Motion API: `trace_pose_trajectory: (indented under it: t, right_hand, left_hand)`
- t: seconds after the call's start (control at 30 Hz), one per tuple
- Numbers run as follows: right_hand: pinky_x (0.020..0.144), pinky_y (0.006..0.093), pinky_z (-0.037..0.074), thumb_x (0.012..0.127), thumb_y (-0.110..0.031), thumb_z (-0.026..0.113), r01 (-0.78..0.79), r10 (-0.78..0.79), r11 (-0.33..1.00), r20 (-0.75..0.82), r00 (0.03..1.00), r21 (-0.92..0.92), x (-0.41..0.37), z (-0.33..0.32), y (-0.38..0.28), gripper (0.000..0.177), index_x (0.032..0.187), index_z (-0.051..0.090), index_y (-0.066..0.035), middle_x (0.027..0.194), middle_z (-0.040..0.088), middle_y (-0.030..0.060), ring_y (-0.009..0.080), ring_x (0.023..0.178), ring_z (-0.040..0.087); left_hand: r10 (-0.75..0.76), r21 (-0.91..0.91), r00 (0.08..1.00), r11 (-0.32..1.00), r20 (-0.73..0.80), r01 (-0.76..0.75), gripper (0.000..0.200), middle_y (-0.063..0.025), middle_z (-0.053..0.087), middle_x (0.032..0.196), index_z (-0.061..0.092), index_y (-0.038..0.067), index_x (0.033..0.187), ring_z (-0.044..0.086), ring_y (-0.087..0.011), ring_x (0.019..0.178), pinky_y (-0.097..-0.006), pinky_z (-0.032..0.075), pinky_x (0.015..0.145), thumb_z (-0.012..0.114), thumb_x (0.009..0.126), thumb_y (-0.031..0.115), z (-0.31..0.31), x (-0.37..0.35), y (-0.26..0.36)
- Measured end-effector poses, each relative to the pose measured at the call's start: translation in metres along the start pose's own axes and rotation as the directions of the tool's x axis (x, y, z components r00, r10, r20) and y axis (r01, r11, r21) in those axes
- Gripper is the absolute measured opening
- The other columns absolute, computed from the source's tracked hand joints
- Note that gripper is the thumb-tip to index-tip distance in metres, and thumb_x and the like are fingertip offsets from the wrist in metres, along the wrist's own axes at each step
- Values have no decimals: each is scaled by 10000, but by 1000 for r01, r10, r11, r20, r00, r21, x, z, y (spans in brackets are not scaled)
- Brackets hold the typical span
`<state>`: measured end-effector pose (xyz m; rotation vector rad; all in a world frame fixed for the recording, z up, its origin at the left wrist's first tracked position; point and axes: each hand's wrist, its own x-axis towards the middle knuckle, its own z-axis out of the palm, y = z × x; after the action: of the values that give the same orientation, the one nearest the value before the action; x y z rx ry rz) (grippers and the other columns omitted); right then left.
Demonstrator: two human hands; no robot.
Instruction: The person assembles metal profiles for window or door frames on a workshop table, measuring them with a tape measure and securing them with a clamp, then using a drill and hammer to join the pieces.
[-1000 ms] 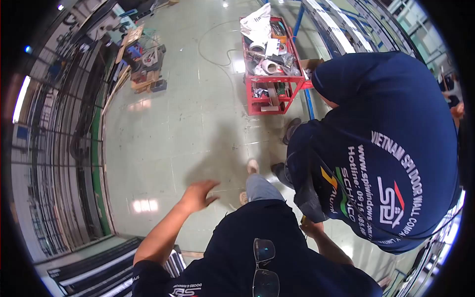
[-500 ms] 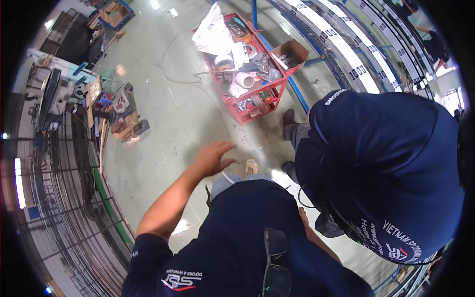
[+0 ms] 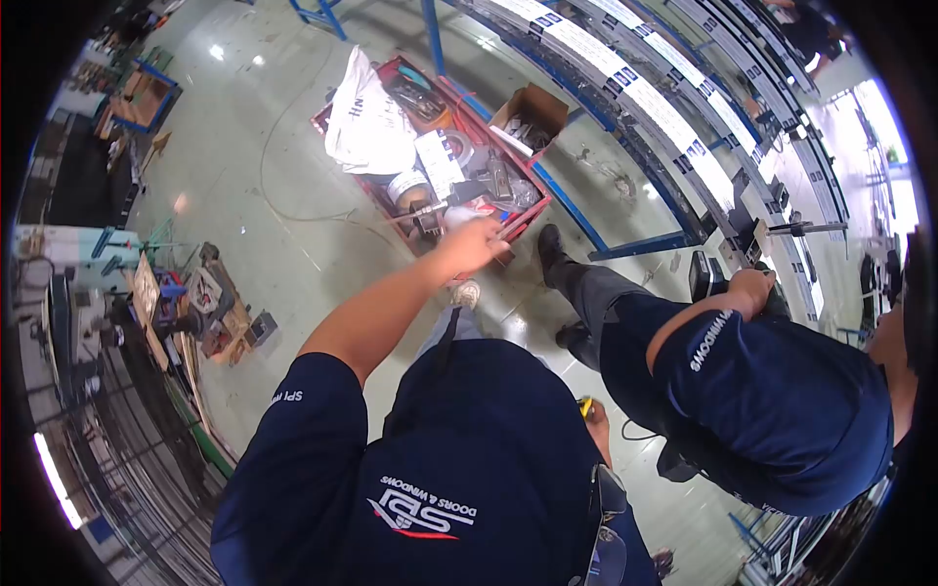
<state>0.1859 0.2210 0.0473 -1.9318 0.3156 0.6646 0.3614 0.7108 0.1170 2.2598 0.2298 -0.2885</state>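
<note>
My left hand (image 3: pixel 472 248) reaches over the near edge of a red cart (image 3: pixel 535 208), its fingers stretched out and nothing visible in them. It is right beside the jumbled tools and rolls in the top tray. A black-handled tool (image 3: pixel 465 193) lies just beyond the fingers, near a tape roll (image 3: pixel 408 188) and a white paper (image 3: pixel 440 164). Low at my right side, my right hand (image 3: pixel 598 428) is closed around a small yellow-and-black tape measure (image 3: pixel 585 405), mostly hidden by the hand and my shirt.
A co-worker (image 3: pixel 752 391) stands close on my right, one hand on a black tool by the rack of long profiles (image 3: pixel 625 78). A white sack (image 3: pixel 366 122) lies on the cart, with a cardboard box (image 3: pixel 532 112) beside it. A cable (image 3: pixel 293 217) crosses the floor.
My left hand has moved forward from above the floor to the cart, which now appears nearer. My right hand has come into clearer view. The co-worker has turned toward the rack.
</note>
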Motion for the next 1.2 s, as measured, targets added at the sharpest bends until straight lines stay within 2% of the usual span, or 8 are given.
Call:
trace_pose_trajectory:
  t: [0.1, 0.27, 0.43, 0.53, 0.7, 0.9, 1.03, 1.2]
  right_hand:
    - [941, 354, 491, 745, -122, 764, 40, -43, 980, -12, 999, -195, 27, 38, -103, 612, 1300, 541, 6, 1126, 652, 167, 267, 1043, 636]
    - [984, 436, 471, 717, -191, 825, 286, -325, 848, -12, 946, -446, 61, 112, -261, 703, 1336, 514, -73, 1201, 574, 200, 391, 1152, 562]
    - [940, 456, 500, 703, -181, 865, 495, -482, 798, 130, 867, -343, 94, 172, -330, 829, 1418, 452, -98, 1274, 516, 194, 397, 1139, 564]
    - [805, 394, 536, 764, -200, 829, 445, -434, 861, 101, 895, -247, 109, 193, -354, 788, 1440, 437, -106, 1264, 507, 157, 280, 896, 607]
    - [758, 336, 522, 864, -254, 748, 188, -185, 978, 42, 982, -87, 178, 227, -321, 491, 1281, 593, -45, 1075, 618, 121, 208, 794, 611]
    - [756, 329, 521, 893, -289, 714, 101, -86, 993, 202, 976, -66, 214, 258, -324, 483, 1266, 605, 0, 898, 676, 103, 183, 789, 637]
    - [725, 312, 515, 907, -270, 703, 16, -11, 1000, 210, 978, -20, 215, 263, -332, 456, 1255, 603, 7, 868, 671, 82, 160, 761, 623]
    - [718, 308, 512, 922, -258, 694, -43, 38, 999, 216, 976, 17, 220, 264, -334, 435, 1256, 597, 3, 853, 663, 65, 145, 747, 616]
  left_hand:
    - [138, -170, 978, 979, 154, -111, 495, -130, 727, 1050, 649, 25, 1217, 694, -230, 952, -360, 546, 834, 706, 903, 403, 36, 6, 8]
    - [-3, -506, 663, 644, 748, 574, 661, -88, 500, 1389, 432, 138, 1449, 612, -248, 1093, -428, 558, 840, 598, 958, 548, 37, -6, 53]
    - [7, -709, 724, 212, 690, 673, 385, -49, 635, 1173, 518, 148, 1315, 643, -183, 1054, -406, 575, 840, 614, 997, 342, 16, 6, 23]
    - [-165, -738, 828, 384, 536, 555, 335, -60, 643, 1150, 565, 131, 1262, 650, -181, 1033, -373, 579, 795, 654, 969, 266, -24, 24, -15]
    - [-17, -12, 962, 1000, -274, 15, 454, -157, 606, 1195, 580, 96, 1232, 622, -315, 1047, -428, 523, 833, 726, 875, 336, -73, 73, -93]
    - [-76, 614, 993, 780, -94, 118, 393, -150, 560, 1245, 697, 117, 1111, 521, -394, 1123, -509, 446, 905, 766, 799, 345, -108, 117, -95]
    - [335, 563, 907, 814, -256, -141, 338, -94, 633, 1140, 754, 132, 999, 541, -297, 1118, -508, 410, 907, 704, 808, 406, -96, 176, -107]
    - [49, 790, 989, 607, -142, 83, 238, -40, 705, 1084, 759, 201, 1025, 622, -288, 1016, -492, 390, 909, 668, 843, 323, -69, 253, -124]
